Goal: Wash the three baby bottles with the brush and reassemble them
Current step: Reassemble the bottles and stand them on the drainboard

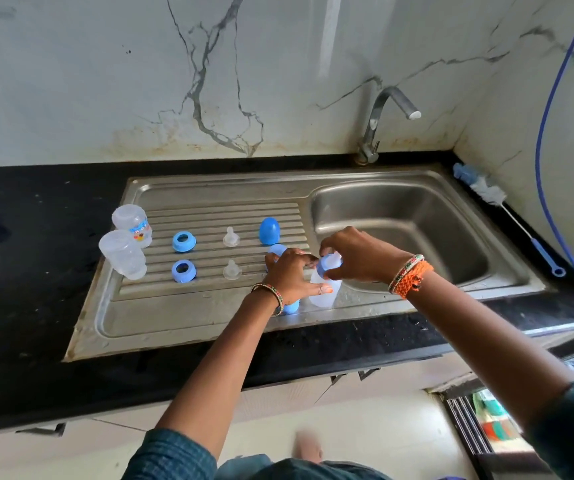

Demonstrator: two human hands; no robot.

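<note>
Hands are seen working together at the near right corner of the steel drainboard [181, 320], beside the sink basin [417, 216]. A clear bottle [323, 294] stands upright there; it is steadied by the left hand [287, 277], whose thumb is pressed along its side. A blue collar ring with teat [329, 263] is gripped on the bottle's neck by the curled fingers of the right hand [355, 254]. A blue cap [292, 306] is partly hidden under the left wrist, and another blue piece [277, 250] is glimpsed behind the left fingers; what it is cannot be told.

Further left on the ribbed drainboard, parts are laid out in rows: a blue dome cap [269, 231] upright at the far right, two clear teats [232, 237] and [232, 270], two blue rings [184, 241] and [183, 270]. Two clear bottles [132, 225] and [123, 254] are stood upside down at the left edge, touching each other.

A bottle brush [507, 213] is laid on the black counter [36, 289] along the right wall, well apart from the hands. A tap [379, 123] is mounted behind the basin, and a blue hose [545, 140] is hung down the right wall.
</note>
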